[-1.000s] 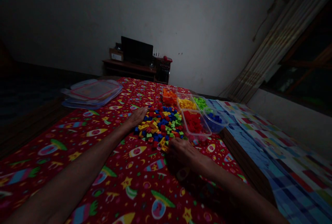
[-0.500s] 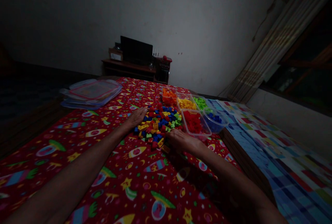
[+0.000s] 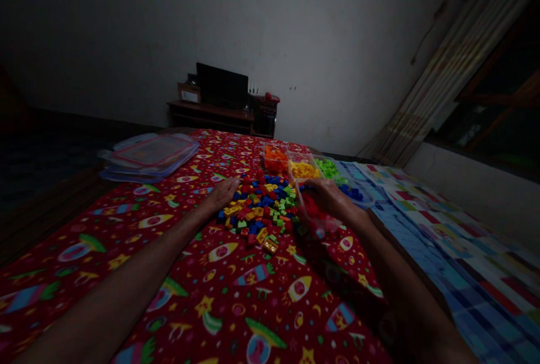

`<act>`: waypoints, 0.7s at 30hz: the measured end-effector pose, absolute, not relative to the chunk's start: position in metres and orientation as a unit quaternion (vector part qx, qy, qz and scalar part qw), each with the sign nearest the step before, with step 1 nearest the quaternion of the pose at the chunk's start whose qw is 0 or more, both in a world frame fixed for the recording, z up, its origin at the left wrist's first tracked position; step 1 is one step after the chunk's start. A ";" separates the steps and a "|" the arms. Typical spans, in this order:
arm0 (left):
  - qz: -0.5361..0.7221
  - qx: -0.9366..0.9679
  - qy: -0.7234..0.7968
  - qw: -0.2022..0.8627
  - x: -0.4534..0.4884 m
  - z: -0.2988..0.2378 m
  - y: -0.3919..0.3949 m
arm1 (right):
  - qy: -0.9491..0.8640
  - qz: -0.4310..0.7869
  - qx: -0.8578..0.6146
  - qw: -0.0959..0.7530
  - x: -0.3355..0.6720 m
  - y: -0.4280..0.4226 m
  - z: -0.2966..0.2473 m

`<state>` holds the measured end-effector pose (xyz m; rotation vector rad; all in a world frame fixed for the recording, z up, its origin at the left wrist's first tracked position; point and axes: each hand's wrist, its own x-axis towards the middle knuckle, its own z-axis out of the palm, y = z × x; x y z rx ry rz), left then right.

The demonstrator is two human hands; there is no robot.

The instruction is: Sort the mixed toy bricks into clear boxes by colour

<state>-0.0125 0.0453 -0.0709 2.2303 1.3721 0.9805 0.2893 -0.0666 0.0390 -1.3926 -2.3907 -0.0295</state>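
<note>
Tubs (image 3: 276, 169) near right edge of tabletop (image 3: 198, 279) hold bricks (image 3: 304, 170) by colour; mixed brick pile (image 3: 257, 210) beside them seems undone. My right hand (image 3: 329, 192) over red-brick tub (image 3: 324, 225), left hand (image 3: 223, 193) at pile's left; can't tell either grip.

A red cloth (image 3: 228, 296), by which the things are carried, is spread out flat and printed with rockets and stars; what kind of furniture is hidden under it cannot be told. On its middle part, a loose heap of small blocks (image 3: 268, 202) in mixed colours is spread, and at its far left a stack of flat clear lids (image 3: 149, 156) is laid. Near its right edge, 5 clear containers (image 3: 323, 225) of colour-sorted pieces are grouped closely beside the heap.
</note>
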 end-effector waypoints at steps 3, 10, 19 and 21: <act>0.343 0.784 0.488 0.174 -0.012 -0.070 0.045 | -0.787 -0.080 -0.587 0.172 0.333 -0.050 0.062; 0.337 0.775 0.504 0.179 -0.011 -0.067 0.044 | -0.684 -0.092 -0.723 0.042 0.401 -0.018 0.068; 0.351 0.771 0.502 0.175 -0.016 -0.054 0.038 | -0.796 -0.019 -0.571 0.198 0.294 -0.027 0.059; 0.334 0.784 0.498 0.161 -0.023 -0.046 0.039 | -0.832 0.027 -0.521 0.188 0.259 -0.028 0.051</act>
